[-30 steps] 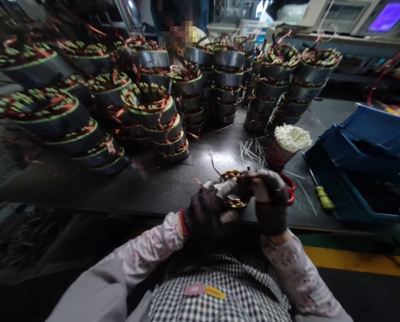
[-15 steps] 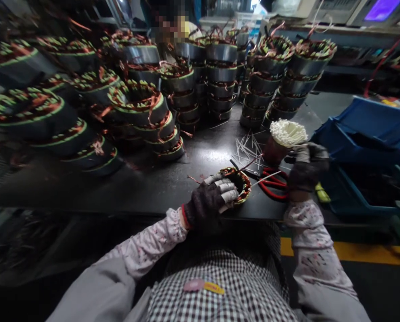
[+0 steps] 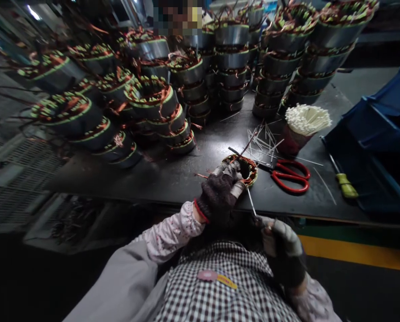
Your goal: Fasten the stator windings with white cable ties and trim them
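A ring-shaped motor stator [image 3: 253, 172] wound with copper wire lies near the table's front edge. My left hand [image 3: 220, 190], in a dark glove with pale-wrapped fingers, grips its near left side, fingertips curled over the rim. A thin white stick [image 3: 251, 201] slants from the stator's near rim to my right hand [image 3: 282, 246], whose fingers pinch its lower end in front of the table edge. Dark wire ends stick up at the stator's far side. Red-handled scissors [image 3: 292, 176] rest right of the stator, and loose white sticks [image 3: 262, 139] lie scattered behind it.
Stacked stators [image 3: 233, 58] line the back and left of the table [image 3: 166, 183]. A dark red cup [image 3: 292, 142] full of white sticks stands at right, near a yellow-handled tool [image 3: 346, 185] and blue bins [image 3: 381, 134]. Another person is partly visible behind the stacks.
My right hand has moved from beside the stick cup down to the table's front edge, where it pinches the white stick. My left-hand fingers are more bent on the stator. The view has shifted.
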### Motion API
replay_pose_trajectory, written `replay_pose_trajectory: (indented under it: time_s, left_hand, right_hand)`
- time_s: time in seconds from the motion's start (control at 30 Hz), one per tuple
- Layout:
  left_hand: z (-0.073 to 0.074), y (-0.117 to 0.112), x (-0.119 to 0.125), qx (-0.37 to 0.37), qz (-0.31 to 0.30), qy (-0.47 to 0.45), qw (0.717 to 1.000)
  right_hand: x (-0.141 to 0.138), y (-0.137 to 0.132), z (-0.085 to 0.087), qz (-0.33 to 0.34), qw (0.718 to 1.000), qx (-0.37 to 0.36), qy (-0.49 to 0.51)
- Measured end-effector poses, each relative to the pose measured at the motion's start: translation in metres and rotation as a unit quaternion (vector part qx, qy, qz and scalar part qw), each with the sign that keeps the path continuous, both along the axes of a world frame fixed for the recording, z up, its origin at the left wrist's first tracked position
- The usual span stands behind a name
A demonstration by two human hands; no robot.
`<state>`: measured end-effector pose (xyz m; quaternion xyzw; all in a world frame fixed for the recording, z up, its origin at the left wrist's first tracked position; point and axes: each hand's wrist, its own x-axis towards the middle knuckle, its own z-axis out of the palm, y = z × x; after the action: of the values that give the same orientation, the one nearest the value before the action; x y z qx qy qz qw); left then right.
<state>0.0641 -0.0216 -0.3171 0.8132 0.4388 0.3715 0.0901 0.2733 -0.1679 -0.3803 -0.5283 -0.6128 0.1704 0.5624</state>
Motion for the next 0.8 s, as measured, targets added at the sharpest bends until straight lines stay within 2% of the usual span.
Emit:
replay_pose_trajectory:
  time_s: [0.07,0.13,0.27,0.37,0.5,0.67,0.8]
  left_hand:
    - [0.001,0.0,0.007,-0.017,0.033,-0.026,0.999]
    - [0.001,0.0,0.014,-0.044,0.05,-0.084,0.994]
    - [0.007,0.001,0.016,-0.073,-0.014,-0.164,0.984]
    - [0.012,0.003,0.012,-0.083,-0.056,-0.158,0.982]
    - [0.014,0.003,0.011,-0.089,-0.05,-0.16,0.982]
    - [0.015,0.002,0.011,-0.093,-0.061,-0.165,0.98]
    - [0.019,0.001,0.006,-0.101,-0.089,-0.174,0.976]
  right_hand:
    - [0.002,0.027,0.015,0.006,1.0,0.03,0.001]
    - [0.002,0.051,0.033,-0.001,0.999,0.026,0.035]
    - [0.0,0.073,0.065,0.048,0.991,-0.085,0.091]
    - [-0.001,0.077,0.077,0.074,0.991,-0.097,0.057]
    - [-0.004,0.087,0.081,0.06,0.997,-0.051,0.009]
    - [-0.006,0.102,0.072,0.048,0.995,-0.062,-0.06]
    - [-0.005,0.104,0.073,0.038,0.992,0.009,-0.118]
